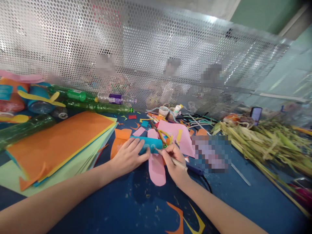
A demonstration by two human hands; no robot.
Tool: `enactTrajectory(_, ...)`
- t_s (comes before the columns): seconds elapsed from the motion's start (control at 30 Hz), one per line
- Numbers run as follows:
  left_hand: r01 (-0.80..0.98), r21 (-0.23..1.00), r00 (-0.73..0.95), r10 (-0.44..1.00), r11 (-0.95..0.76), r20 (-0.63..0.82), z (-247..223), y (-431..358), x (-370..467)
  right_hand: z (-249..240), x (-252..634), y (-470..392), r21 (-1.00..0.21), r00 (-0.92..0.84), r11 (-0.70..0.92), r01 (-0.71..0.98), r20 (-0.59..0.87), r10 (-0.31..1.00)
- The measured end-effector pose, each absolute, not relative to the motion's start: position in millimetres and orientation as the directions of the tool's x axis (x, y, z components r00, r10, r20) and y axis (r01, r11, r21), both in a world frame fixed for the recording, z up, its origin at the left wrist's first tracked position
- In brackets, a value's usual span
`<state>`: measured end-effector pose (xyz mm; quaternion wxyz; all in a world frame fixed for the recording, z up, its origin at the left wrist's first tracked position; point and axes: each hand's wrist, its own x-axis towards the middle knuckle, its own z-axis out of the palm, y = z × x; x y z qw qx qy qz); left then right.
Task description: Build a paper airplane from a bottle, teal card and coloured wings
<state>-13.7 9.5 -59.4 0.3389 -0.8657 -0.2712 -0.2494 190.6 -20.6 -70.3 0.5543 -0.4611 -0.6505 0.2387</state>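
Observation:
In the head view my left hand [129, 152] rests over a toy plane's blue-wrapped body [153, 144], fingers draped across its top and thumb on the near side. Rounded pink wings [157, 172] stick out from under the body, and an orange tail piece [123, 134] shows by my left fingers. My right hand [174, 162] is closed round a slim pale pen [179, 163]. Its tip points at the blue surface near faint light marks; whether it touches, I cannot tell. Behind the plane lie scissors [164, 134] with yellow handles, partly hidden, and a pink sheet [181, 133].
Stacked coloured sheets [65, 143] lie left, with green bottles [97, 105] behind. A glue gun [195, 169] with a black cord is by my right wrist. Corn husks [263, 152] cover the right side. Offcuts [179, 217] lie in front. A perforated metal screen [146, 48] stands behind.

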Motion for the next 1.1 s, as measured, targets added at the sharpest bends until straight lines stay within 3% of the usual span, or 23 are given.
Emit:
enactTrajectory(0.63, 0.630, -0.451, 0.732, 0.291, -0.632, 0.616, -59.3, 9.6, -12.8, -63.9, 189.4, -23.7, -0.799, -0.082, 0.455, 0.393, 0.462, 0.883)
enactTrajectory(1.1, 0.628, -0.425, 0.724, 0.290, -0.652, 0.625, -61.3, 9.5, -12.9, -64.4, 189.7, -22.4, -0.799, -0.074, 0.459, 0.390, 0.469, 0.880)
